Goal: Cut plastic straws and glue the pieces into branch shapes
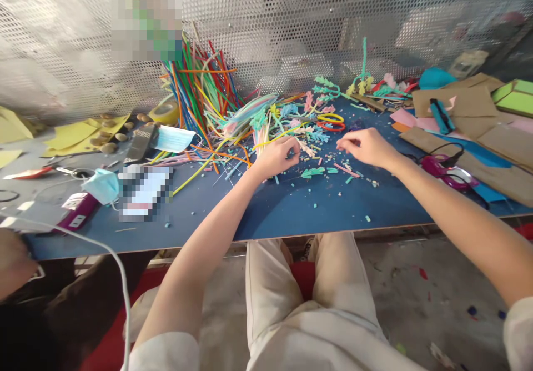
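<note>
Cream-trousered knees [291, 293] fill the near foreground, tucked under the front edge of the blue work table [291, 210], whose near strip is mostly bare apart from small snippets. Left hand [277, 157] curls shut over a pale fringed straw piece [306, 148] — how firmly it is held is hard to tell. Right hand [366, 148], fingers pinched together, hovers just above a pink straw offcut [347, 170]; whether it grips anything is unclear. Behind, a tangled pile of coloured plastic straws [204, 93] leans against the perforated metal screen [291, 21]. Brown card sheets [478, 138] run off the right edge.
</note>
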### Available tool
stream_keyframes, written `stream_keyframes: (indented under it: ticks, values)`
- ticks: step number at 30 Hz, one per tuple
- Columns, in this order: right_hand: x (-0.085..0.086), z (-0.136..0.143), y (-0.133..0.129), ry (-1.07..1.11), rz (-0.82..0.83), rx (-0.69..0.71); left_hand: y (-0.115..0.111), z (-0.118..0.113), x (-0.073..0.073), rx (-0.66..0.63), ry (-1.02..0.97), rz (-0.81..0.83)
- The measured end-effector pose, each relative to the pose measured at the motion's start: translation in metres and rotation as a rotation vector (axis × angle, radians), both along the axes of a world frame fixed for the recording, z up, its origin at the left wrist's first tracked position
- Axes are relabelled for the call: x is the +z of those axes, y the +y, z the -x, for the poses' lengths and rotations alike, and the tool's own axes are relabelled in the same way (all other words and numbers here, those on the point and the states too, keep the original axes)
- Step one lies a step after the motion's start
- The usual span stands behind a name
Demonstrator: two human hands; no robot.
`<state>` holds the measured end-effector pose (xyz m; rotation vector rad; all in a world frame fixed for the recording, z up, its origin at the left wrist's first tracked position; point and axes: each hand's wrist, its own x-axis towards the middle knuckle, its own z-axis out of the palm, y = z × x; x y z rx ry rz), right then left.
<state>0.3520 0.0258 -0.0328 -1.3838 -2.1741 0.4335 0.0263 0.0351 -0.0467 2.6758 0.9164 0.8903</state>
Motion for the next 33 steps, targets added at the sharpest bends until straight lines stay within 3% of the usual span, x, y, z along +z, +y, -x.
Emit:
stream_keyframes:
  ticks: [4,9,12,17,23,26,29,33]
  values:
    - [0.006,-0.025,0.036,-0.234,-0.101,-0.290,0.003,0.003,-0.002,0.000,0.013,0.037]
    - [-0.012,-0.051,0.069,-0.547,-0.009,-0.535,0.001,0.004,0.000,0.005,0.018,0.043]
    - [-0.026,-0.054,0.072,-0.627,0.091,-0.544,0.000,0.003,0.002,0.002,0.038,0.078]
    - [-0.039,-0.053,0.072,-0.518,0.055,-0.512,-0.003,0.001,0.002,-0.036,0.029,0.119]
    - [-0.032,-0.045,0.064,-0.315,-0.091,-0.584,0.000,0.000,-0.002,-0.063,0.057,0.121]
    - [-0.019,-0.038,0.054,-0.175,-0.144,-0.511,0.002,0.001,-0.002,-0.075,0.101,0.123]
    - [-0.005,-0.032,0.039,-0.073,-0.176,-0.318,0.002,0.004,0.000,-0.069,0.134,0.127]
    - [0.004,-0.023,0.022,0.029,-0.058,-0.049,-0.001,0.005,0.004,-0.088,0.176,0.131]
